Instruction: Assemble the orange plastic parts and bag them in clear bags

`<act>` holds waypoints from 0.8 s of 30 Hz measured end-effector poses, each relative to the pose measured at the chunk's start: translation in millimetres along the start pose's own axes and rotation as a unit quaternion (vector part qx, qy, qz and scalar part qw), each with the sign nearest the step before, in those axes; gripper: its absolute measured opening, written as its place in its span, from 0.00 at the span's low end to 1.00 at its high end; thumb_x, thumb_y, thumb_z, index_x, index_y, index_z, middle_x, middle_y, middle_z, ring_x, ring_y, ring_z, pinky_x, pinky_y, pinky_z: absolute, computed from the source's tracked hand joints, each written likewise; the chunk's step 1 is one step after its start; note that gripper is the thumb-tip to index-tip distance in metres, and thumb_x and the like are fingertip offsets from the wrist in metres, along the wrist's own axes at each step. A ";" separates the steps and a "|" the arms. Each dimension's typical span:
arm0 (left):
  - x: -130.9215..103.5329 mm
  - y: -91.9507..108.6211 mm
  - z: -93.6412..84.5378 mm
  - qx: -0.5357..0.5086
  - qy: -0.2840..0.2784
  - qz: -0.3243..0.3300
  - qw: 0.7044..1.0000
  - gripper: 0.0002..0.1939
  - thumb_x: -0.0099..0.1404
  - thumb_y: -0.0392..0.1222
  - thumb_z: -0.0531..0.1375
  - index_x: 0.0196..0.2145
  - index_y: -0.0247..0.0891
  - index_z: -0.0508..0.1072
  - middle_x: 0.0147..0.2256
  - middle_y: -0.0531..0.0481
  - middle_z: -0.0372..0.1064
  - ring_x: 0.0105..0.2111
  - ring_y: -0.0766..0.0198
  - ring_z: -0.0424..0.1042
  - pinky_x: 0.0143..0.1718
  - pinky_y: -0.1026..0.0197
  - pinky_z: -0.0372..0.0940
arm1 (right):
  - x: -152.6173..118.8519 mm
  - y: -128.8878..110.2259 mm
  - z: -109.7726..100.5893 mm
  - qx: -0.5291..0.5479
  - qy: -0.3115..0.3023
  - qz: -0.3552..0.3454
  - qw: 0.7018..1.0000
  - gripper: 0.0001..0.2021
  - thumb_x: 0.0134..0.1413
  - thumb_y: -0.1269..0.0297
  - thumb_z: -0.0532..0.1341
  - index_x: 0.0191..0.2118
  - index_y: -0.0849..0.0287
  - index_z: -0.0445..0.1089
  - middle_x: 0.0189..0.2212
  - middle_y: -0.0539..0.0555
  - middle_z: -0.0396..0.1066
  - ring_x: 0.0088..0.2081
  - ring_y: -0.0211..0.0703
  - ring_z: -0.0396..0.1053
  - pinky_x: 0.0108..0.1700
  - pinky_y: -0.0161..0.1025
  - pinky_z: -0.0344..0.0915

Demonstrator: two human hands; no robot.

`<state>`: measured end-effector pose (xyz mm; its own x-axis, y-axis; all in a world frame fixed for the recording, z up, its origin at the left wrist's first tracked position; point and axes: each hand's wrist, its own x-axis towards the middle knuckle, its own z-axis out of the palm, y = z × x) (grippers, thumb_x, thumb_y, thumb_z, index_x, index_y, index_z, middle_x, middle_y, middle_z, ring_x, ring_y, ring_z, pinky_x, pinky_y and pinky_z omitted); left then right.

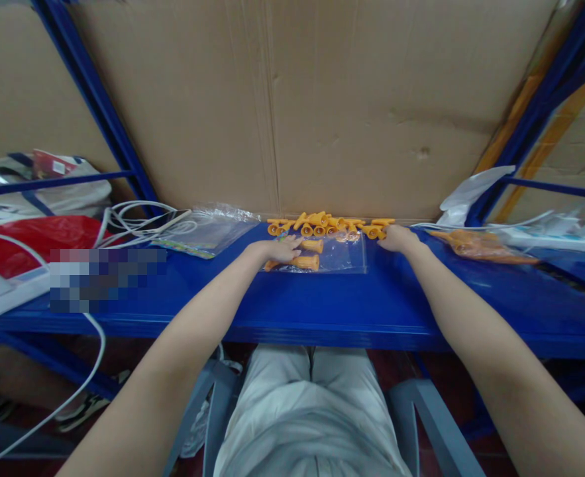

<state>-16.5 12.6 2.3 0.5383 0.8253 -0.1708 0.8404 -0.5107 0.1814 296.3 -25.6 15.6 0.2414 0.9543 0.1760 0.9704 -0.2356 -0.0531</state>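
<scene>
My left hand [283, 248] rests on a clear plastic bag [349, 255], its fingers stretched over the left end. Two orange-yellow, horn-shaped plastic pieces [306, 263] lie at that end, beside and under my fingers. A row of similar yellow horn-shaped pieces [320, 228] runs along the back of the blue table [322, 308], against the cardboard. At the row's right end, my right hand [395, 238] has its fingers curled at a yellow piece [374, 232]. Its fingertips are partly hidden, and the piece looks gripped.
Left of the bag lies another clear bag [217, 228] and coiled white cable [138, 222]. Farther left is a red bag [68, 238]. On the right are a bag of orange pieces [491, 246] and a white power strip [555, 237]. Cardboard [322, 106] closes off the back.
</scene>
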 end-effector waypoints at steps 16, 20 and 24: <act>-12.9 9.2 -7.5 0.017 0.037 0.027 0.999 0.32 0.64 0.48 0.49 0.64 0.37 0.60 0.66 0.42 0.54 0.65 0.56 0.55 0.64 0.58 0.48 | 7.1 11.7 -0.7 0.184 0.254 0.037 0.949 0.20 0.58 0.66 0.53 0.54 0.68 0.67 0.48 0.71 0.69 0.49 0.59 0.70 0.50 0.51 0.65; -16.8 15.5 -8.9 0.023 0.068 0.029 0.997 0.26 0.66 0.47 0.47 0.59 0.41 0.68 0.61 0.46 0.63 0.61 0.55 0.62 0.61 0.56 0.54 | 20.4 19.7 3.0 0.234 0.357 -0.010 0.904 0.19 0.57 0.63 0.54 0.53 0.63 0.65 0.49 0.68 0.67 0.50 0.58 0.67 0.52 0.53 0.63; -21.8 25.3 -12.9 0.031 0.104 -0.028 0.994 0.24 0.66 0.46 0.46 0.49 0.38 0.76 0.55 0.41 0.70 0.56 0.48 0.67 0.58 0.51 0.60 | 24.5 19.2 0.4 0.262 0.382 -0.056 0.884 0.20 0.56 0.61 0.55 0.54 0.62 0.62 0.50 0.67 0.67 0.53 0.56 0.65 0.55 0.54 0.61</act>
<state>-7.8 -15.2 23.1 0.4721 0.8811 0.0267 0.8740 -0.4719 0.1159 320.8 -6.6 18.5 0.2747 0.5157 0.8115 0.8996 0.1601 -0.4063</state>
